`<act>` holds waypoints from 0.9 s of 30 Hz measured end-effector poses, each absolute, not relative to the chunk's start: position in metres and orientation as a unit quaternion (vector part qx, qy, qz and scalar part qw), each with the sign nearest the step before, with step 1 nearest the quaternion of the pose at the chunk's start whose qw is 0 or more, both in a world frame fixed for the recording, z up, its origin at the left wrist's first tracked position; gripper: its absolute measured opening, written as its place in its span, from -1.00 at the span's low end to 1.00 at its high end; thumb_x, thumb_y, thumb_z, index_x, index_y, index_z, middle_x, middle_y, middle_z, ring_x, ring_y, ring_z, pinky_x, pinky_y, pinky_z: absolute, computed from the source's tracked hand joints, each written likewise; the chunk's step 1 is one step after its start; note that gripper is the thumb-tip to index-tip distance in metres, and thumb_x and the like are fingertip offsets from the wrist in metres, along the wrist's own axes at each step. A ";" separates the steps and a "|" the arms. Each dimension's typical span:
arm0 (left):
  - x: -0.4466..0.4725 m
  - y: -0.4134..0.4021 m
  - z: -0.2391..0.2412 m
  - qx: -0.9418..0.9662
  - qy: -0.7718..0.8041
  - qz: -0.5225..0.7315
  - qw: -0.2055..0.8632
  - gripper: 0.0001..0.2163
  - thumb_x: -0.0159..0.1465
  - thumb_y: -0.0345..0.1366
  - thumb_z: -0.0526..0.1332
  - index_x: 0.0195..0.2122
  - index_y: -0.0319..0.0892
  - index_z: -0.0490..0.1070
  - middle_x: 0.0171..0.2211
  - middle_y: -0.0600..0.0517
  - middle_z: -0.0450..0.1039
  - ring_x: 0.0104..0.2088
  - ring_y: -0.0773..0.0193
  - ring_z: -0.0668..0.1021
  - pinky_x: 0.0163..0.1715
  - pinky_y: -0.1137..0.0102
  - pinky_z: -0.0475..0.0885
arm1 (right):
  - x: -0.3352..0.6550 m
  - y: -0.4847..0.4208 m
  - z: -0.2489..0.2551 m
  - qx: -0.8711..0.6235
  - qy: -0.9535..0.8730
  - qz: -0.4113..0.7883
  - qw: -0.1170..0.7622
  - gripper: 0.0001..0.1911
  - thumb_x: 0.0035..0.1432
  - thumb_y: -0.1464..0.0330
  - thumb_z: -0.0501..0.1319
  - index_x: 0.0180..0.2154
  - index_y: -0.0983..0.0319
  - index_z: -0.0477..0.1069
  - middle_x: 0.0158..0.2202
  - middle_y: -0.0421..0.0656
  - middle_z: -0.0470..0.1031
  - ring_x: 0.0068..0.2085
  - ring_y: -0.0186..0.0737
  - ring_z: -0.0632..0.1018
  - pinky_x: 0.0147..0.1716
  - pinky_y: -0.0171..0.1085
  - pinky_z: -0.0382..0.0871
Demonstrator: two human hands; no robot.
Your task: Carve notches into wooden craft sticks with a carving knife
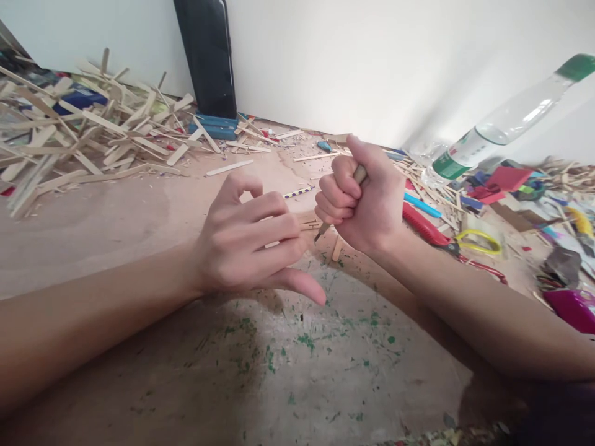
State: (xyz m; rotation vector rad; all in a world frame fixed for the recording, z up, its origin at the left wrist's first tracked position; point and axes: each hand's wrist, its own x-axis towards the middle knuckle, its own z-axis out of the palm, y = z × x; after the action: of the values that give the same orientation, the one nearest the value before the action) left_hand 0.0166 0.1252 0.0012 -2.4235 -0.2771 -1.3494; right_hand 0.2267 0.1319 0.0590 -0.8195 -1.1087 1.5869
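My right hand (360,198) is a fist around a thin pencil-like tool (324,231) with a tan shaft. Its dark point faces down toward the table, and most of the shaft is hidden in my fingers. My left hand (255,238) is beside it, fingers loosely bent and apart, thumb stretched out, with nothing visible in it. Behind and between the hands lie small wooden stick pieces (309,224), partly covered by my left fingers. A short wooden stick (337,248) is below my right hand. A white strip with blue spots (299,192) lies farther back.
Piled craft sticks (106,124) cover the back left. A black phone (209,59) stands in a blue holder (216,126) against the white wall. At right are a tilted water bottle (502,127), red-handled pliers (427,224), a yellow loop handle (478,241) and a magenta object (571,310).
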 end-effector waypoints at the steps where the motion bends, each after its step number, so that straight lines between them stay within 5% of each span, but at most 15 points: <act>1: 0.017 0.125 0.001 -0.857 -0.099 -0.474 0.176 -0.38 0.76 0.27 0.16 -0.36 -0.03 0.49 -0.47 0.15 0.54 -0.39 0.21 0.56 -0.16 0.05 0.28 | 0.227 0.132 0.059 -0.340 -0.456 0.655 0.498 -0.09 0.74 -0.10 0.15 -0.66 0.11 -0.02 -0.61 -0.33 -0.22 -0.52 -0.32 -0.19 -0.61 -0.25 -0.19; 12: 0.004 0.133 -0.004 -0.878 -0.069 -0.437 0.181 -0.43 0.71 0.39 0.15 -0.20 0.07 0.60 -0.38 0.19 0.65 -0.33 0.17 0.67 -0.05 -0.05 0.33 | 0.224 0.132 0.062 -0.333 -0.460 0.658 0.495 -0.06 0.74 -0.04 0.15 -0.70 0.14 -0.01 -0.68 -0.34 -0.22 -0.62 -0.38 -0.16 -0.64 -0.27 -0.23; 19: 0.010 0.124 -0.001 -0.879 -0.068 -0.442 0.166 -0.39 0.73 0.35 0.13 -0.25 0.00 0.63 -0.30 0.15 0.71 -0.30 0.19 0.64 -0.02 -0.05 0.32 | 0.231 0.135 0.054 -0.303 -0.497 0.645 0.495 -0.16 0.58 0.03 0.35 -0.67 0.11 0.04 -0.66 -0.36 -0.18 -0.60 -0.40 -0.15 -0.63 -0.25 -0.20; 27: 0.012 0.122 0.001 -0.883 -0.059 -0.431 0.175 -0.43 0.70 0.35 0.20 -0.20 0.02 0.66 -0.31 0.12 0.68 -0.31 0.15 0.62 0.02 -0.05 0.29 | 0.230 0.133 0.055 -0.328 -0.432 0.669 0.508 -0.16 0.59 0.02 0.36 -0.57 0.08 -0.11 -0.65 -0.36 -0.21 -0.59 -0.36 -0.14 -0.60 -0.22 -0.22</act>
State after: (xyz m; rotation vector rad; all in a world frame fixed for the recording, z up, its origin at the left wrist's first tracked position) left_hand 0.0119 0.1220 0.0006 -2.5031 -0.1670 -1.2227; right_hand 0.2303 0.1334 0.0551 -0.7905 -1.0419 1.6117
